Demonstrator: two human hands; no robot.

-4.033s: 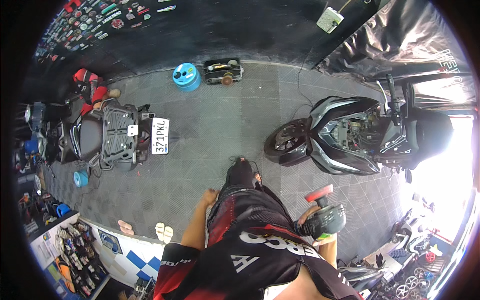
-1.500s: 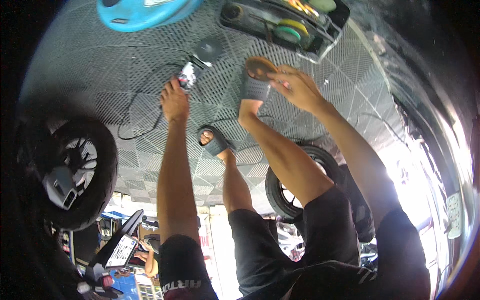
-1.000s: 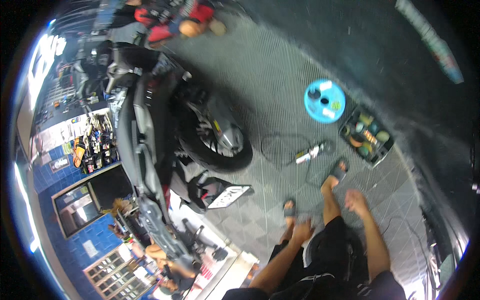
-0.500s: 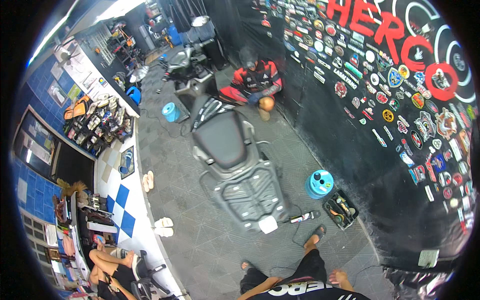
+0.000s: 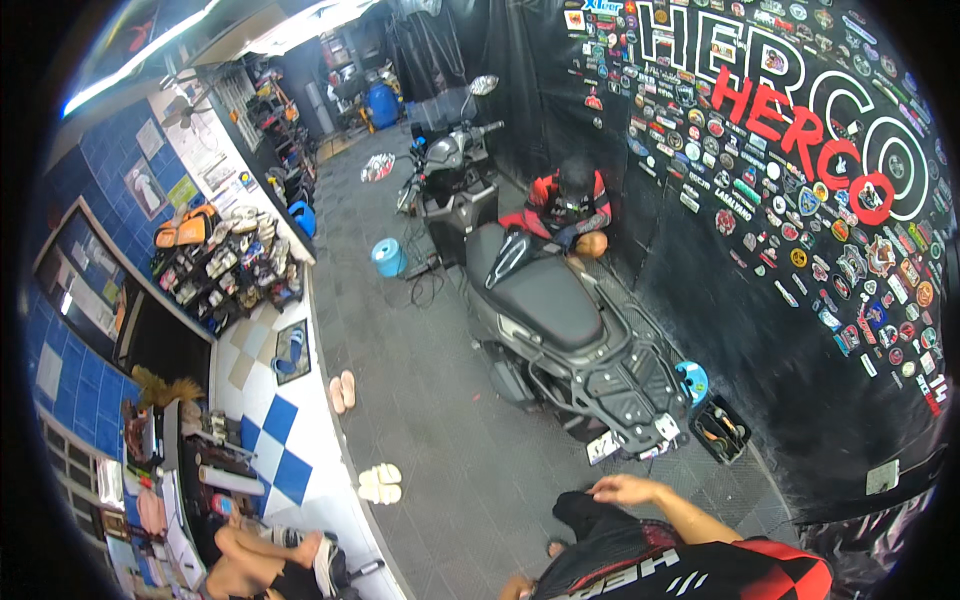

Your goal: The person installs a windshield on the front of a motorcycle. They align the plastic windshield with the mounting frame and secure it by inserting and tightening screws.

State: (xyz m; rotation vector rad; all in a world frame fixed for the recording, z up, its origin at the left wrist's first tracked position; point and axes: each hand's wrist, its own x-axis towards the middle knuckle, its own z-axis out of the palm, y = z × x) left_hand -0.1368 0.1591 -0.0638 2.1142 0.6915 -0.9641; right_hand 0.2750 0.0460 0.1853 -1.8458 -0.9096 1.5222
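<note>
My right hand (image 5: 624,489) is in front of my dark shorts, with the arm bent across from the right. Its fingers reach out loosely, holding nothing that I can see. Only a bit of my left hand (image 5: 517,588) shows at the lower edge, and its fingers cannot be made out. Ahead stands a dark scooter (image 5: 545,305) with a black seat and a black rear rack (image 5: 620,378). Its tail is the part nearest my right hand, apart from it. A co-worker (image 5: 570,205) in red and black crouches on the scooter's far right side.
A blue round container (image 5: 692,383) and a black tool tray (image 5: 720,430) lie right of the tail. Another blue container (image 5: 388,257) and a cable are at left. Pink slippers (image 5: 342,392), cream slippers (image 5: 380,484) and a seated person (image 5: 260,560) line the left side. A stickered black wall (image 5: 700,290) bounds the right.
My right hand has risen from low at my side to in front of my shorts. My view has turned, so the scooter appears farther right and at a slant.
</note>
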